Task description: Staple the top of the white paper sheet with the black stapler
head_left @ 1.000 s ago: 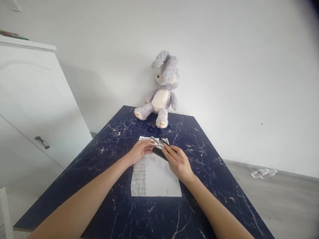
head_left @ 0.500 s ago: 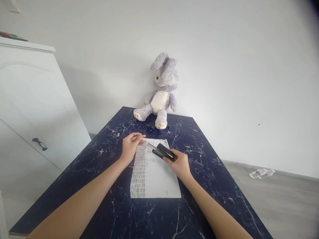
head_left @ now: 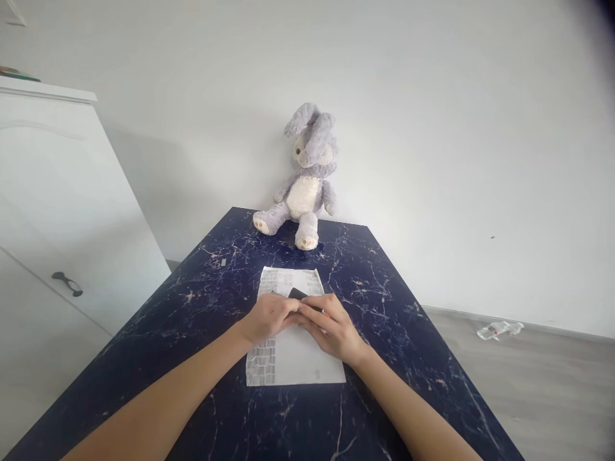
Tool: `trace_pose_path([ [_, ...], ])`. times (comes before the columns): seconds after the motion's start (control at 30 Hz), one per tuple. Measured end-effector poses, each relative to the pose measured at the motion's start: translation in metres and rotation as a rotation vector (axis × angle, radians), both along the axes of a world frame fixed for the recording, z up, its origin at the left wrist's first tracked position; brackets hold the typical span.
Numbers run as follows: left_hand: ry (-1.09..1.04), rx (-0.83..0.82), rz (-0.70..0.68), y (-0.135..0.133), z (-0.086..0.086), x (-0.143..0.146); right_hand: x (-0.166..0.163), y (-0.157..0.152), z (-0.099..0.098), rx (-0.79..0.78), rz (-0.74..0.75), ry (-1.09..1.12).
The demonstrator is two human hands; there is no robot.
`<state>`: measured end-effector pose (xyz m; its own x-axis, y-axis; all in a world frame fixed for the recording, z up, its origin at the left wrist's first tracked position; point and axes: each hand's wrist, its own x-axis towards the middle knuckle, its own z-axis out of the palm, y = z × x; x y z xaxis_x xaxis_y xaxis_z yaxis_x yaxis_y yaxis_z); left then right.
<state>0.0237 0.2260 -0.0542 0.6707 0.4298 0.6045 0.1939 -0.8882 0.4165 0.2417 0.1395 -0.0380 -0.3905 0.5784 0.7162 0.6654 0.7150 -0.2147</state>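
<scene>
A white sheet (head_left: 300, 358) with a grey printed band along its left and far edges lies flat on the dark blue marbled table (head_left: 389, 320). Both my hands meet over the sheet's middle. My right hand (head_left: 332, 328) is closed round a black stapler-like tool (head_left: 298, 294), whose black tip and a bit of red at its near end show between the fingers. My left hand (head_left: 269, 316) has its fingers curled and pressed against the same tool from the left. Most of the tool is hidden under the fingers.
A grey and white plush rabbit (head_left: 307, 182) sits at the table's far edge against the white wall. A small grey scrap (head_left: 222, 262) lies on the table's far left. A white cabinet (head_left: 57, 192) stands on the left. A crushed plastic bottle (head_left: 494, 330) lies on the floor.
My left hand has come back from the sheet's far left corner to the tool. My right hand has drawn the tool nearer, and its metal part no longer shows.
</scene>
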Motion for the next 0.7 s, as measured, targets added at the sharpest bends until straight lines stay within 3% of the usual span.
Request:
trace_pose_path([
  [0.17,-0.152,0.244,-0.081,-0.004,-0.005,0.007,-0.001,-0.004,0.001,0.195,0.032,-0.113],
  [0.3,-0.259,0.336,-0.045,-0.002,-0.001,0.004,0.003,0.000,0.006,0.220,-0.026,-0.056],
  [0.37,-0.289,0.288,0.137,0.005,0.006,-0.003,0.015,0.005,0.009,0.193,-0.164,0.094],
  [0.5,-0.076,0.127,0.819,0.037,0.018,-0.032,0.068,0.024,0.005,0.084,-0.573,0.330],
  [0.63,0.188,0.043,1.239,0.069,0.011,-0.063,0.135,0.043,-0.021,-0.145,-0.806,0.315],
  [0.7,0.297,-0.057,1.320,0.077,0.003,-0.072,0.158,0.050,-0.037,-0.269,-0.851,0.256],
])
